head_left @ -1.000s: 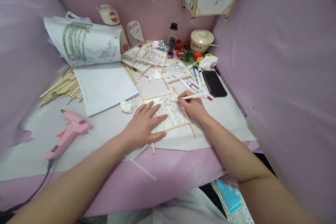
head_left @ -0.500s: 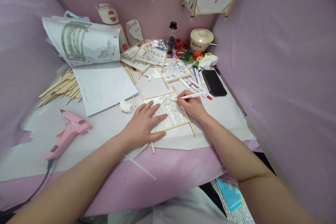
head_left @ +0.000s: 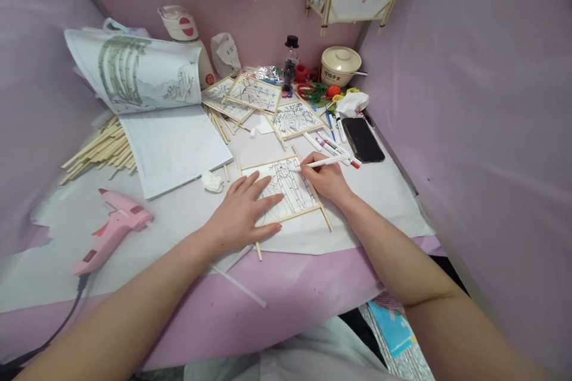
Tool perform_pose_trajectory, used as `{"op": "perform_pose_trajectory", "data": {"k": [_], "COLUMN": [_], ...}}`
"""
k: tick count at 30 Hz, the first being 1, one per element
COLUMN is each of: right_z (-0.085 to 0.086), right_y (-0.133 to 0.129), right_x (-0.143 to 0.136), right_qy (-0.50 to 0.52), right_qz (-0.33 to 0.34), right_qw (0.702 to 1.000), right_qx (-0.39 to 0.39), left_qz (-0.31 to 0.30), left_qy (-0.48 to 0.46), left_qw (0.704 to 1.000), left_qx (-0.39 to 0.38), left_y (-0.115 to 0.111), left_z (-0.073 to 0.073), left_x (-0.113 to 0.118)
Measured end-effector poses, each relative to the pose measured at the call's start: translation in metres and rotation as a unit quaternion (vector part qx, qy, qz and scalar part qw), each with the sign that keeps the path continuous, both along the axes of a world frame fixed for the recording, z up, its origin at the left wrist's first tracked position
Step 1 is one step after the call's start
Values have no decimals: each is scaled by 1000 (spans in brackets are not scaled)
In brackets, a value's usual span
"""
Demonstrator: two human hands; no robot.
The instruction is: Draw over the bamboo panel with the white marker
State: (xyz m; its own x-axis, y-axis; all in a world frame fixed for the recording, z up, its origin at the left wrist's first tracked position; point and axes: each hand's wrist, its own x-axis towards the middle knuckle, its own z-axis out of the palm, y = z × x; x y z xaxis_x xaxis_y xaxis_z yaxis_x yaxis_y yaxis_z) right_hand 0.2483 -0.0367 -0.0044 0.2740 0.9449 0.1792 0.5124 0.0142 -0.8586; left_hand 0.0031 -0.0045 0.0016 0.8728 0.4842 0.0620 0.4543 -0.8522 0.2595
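My right hand [head_left: 325, 177] is closed around a white pen [head_left: 328, 161], whose tip meets the upper right part of a drawing. That drawing, a framed panel [head_left: 292, 190] with black bamboo-like lines on white, has thin wooden sticks along its edges. Across its left side lies my left hand [head_left: 243, 205], flat with the fingers spread, covering part of the lines. Just beyond the panel is another framed drawing [head_left: 295, 119] of dark branches. A crumpled white tissue [head_left: 212, 182] sits to the left of the panel.
A pink glue gun [head_left: 114, 229] with a cable lies at left. Behind it are wooden sticks [head_left: 100, 152] and an open sketch pad [head_left: 174, 149]. Several markers [head_left: 333, 149], a black phone [head_left: 363, 140] and a lidded pot [head_left: 340, 65] are at right. Framed lanterns hang above.
The camera view has shifted slightly, moving the background a little to the left. Both hands stay in nearly the same place on the panel.
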Motion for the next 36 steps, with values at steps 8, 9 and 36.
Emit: {"op": "perform_pose_trajectory", "data": {"k": [8,9,36], "right_z": [0,0,0], "right_y": [0,0,0], "right_x": [0,0,-1], "right_qy": [6,1,-12], "right_qz": [8,9,1], "right_qw": [1000,1000,1000], "right_qx": [3,3,19], "left_qz": [4,5,2], "left_qy": [13,11,19], "left_qw": [1000,1000,1000], "left_qx": [0,-2,8], "left_y": [-2,-2,-2], "left_z": [4,4,3], "left_x": [2,2,1]}}
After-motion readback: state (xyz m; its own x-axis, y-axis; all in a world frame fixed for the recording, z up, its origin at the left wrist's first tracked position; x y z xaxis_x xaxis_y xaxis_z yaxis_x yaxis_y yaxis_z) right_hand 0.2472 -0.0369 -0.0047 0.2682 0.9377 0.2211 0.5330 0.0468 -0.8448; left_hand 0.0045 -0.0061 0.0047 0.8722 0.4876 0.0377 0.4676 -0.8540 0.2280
